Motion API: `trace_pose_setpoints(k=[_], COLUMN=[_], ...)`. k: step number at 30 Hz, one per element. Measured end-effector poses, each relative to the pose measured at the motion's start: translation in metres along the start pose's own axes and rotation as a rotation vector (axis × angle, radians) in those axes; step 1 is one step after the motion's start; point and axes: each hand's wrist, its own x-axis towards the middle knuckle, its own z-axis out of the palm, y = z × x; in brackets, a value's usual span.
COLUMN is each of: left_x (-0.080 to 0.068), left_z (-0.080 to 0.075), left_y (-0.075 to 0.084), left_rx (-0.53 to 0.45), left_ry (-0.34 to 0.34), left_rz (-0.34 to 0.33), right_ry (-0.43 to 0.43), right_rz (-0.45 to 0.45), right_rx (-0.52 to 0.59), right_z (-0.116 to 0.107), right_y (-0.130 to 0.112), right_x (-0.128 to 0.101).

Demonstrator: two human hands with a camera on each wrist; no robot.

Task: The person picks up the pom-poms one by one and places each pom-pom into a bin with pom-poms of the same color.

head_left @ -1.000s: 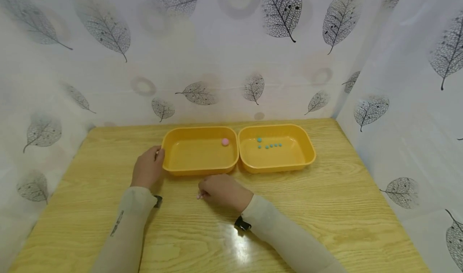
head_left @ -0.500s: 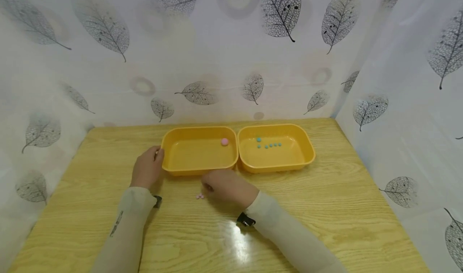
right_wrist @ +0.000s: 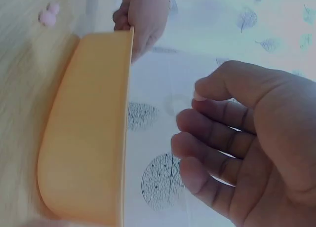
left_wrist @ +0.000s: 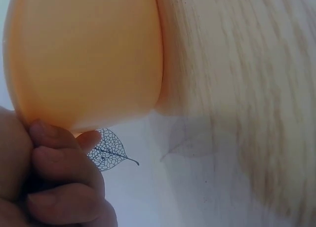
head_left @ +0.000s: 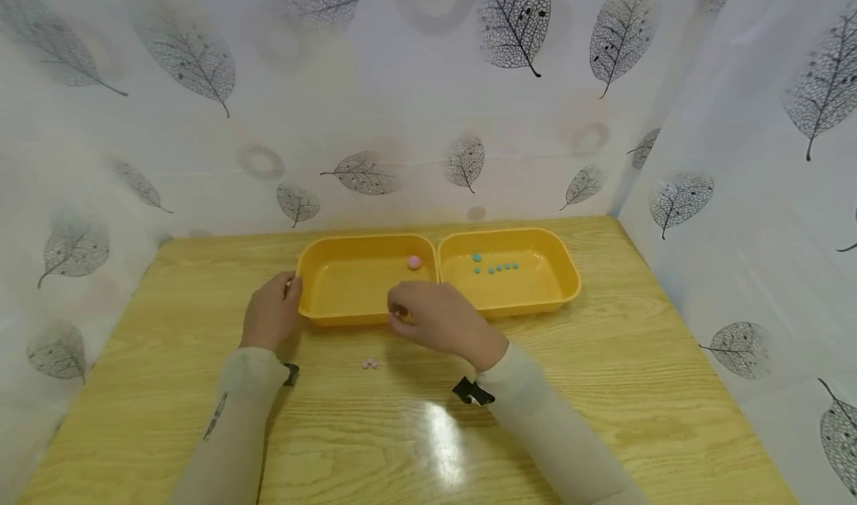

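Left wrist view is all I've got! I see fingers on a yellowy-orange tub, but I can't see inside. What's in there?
Observer: In the head view, a pink ball sits inside the tub, near its right end.
Operator: Cool! Is anything next to it?
Observer: Yes, a second yellow tub stands beside it, on the right.
Operator: Ooh! And what's in the right wrist view?
Observer: The right hand, with its thumb and a fingertip pinching what looks like a tiny pink bead.
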Motion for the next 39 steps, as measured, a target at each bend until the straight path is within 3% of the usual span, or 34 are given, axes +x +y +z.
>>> trace_pose_setpoints(k=[9,13,25,39], left_x=[-0.001,-0.002,-0.004,-0.002], left_z=[0.0,-0.001,-0.001,0.001], left_y=[0.0,0.0,0.002,0.002], left_rx=[-0.002,-0.007,-0.007,-0.003], left_ry=[-0.002,-0.002,0.001,0.027], left_rz=[-0.007,-0.008,-0.005,0.007], right_ry=[0.173,0.201,0.128,0.134], right_rz=[0.039,0.052,0.138,0.16], right_rx=[0.034,0.039,0.089,0.07], right_z=[-0.001,-0.003,-0.008,-0.009], right_y=[0.015,0.018,0.02,0.024], right_x=[-0.001,-0.001,-0.001,-0.002])
